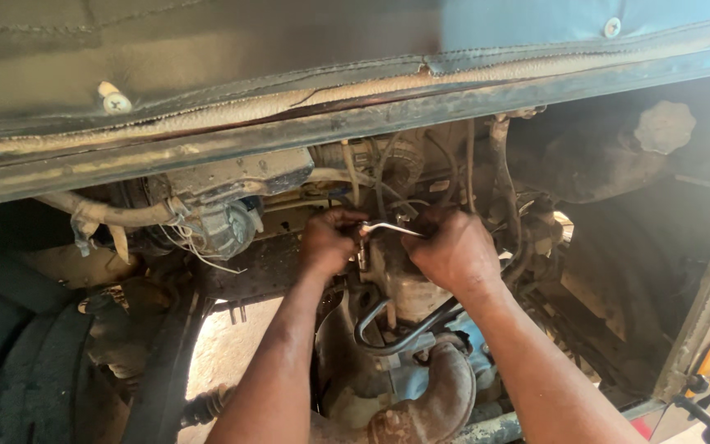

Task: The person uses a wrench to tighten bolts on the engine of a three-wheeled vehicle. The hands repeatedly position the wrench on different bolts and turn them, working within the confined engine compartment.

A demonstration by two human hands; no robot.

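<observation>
Both hands are up inside a grimy engine bay, under the dark sill of the vehicle body (355, 123). The left hand (326, 242) is closed around a small fitting at the near end of a thin metal pipe (392, 228), and the right hand (454, 251) is curled over the pipe's other end, fingers tucked behind it, so exactly what they pinch there cannot be told. The pipe runs almost level between the two hands, just above a dirty cylindrical canister (411, 292). Done well, this work seems to call for the left hand to steady the fitting while the right keeps the pipe straight, so it does not kink or cross-thread. Room is tight: loose wires (199, 247) hang to the left, a black hose (396, 333) loops just below the wrists, and a rusty elbow pipe (441, 399) sits lower still. The clearest space is downward, towards the pale floor (232, 345).
</observation>
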